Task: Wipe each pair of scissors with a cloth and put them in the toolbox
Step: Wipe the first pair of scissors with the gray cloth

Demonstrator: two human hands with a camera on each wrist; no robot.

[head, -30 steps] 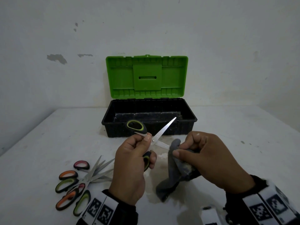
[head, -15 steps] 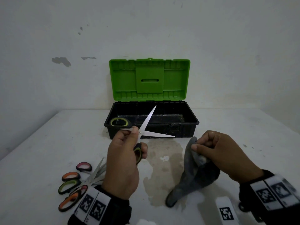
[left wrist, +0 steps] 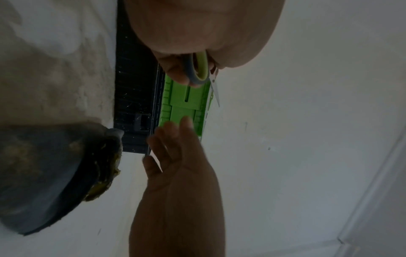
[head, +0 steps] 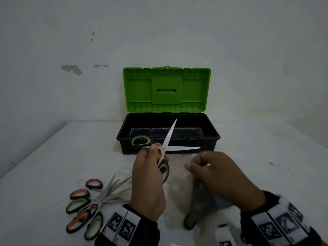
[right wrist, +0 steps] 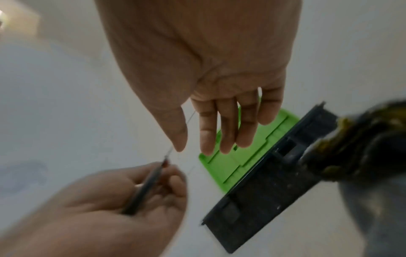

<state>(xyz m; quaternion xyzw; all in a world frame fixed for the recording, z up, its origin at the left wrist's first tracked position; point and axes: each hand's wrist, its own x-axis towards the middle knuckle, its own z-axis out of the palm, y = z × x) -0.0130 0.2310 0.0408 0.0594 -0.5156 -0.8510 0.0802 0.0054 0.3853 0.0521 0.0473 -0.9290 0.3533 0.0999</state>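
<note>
My left hand (head: 157,155) grips a pair of green-and-black-handled scissors (head: 169,134) by the lower handle, just in front of the toolbox. The blades are spread wide, one pointing up over the box, the other pointing right. My right hand (head: 195,162) hovers open and holds nothing, its fingertips just below the right-pointing blade. The grey cloth (head: 204,197) lies crumpled on the table beneath it. The right wrist view shows the straight fingers (right wrist: 228,135) of my right hand, with my left hand (right wrist: 131,191) on the scissors (right wrist: 149,182). The black toolbox (head: 209,144) stands open with its green lid (head: 166,89) upright.
Several more scissors (head: 92,201) with orange, green and pink handles lie in a heap at the table's front left. A damp stain spreads on the table between my hands. The wall rises right behind the toolbox.
My right hand has let go of the cloth, which now lies on the table, and has risen toward the blade. The left hand turned the scissors and holds them before the box.
</note>
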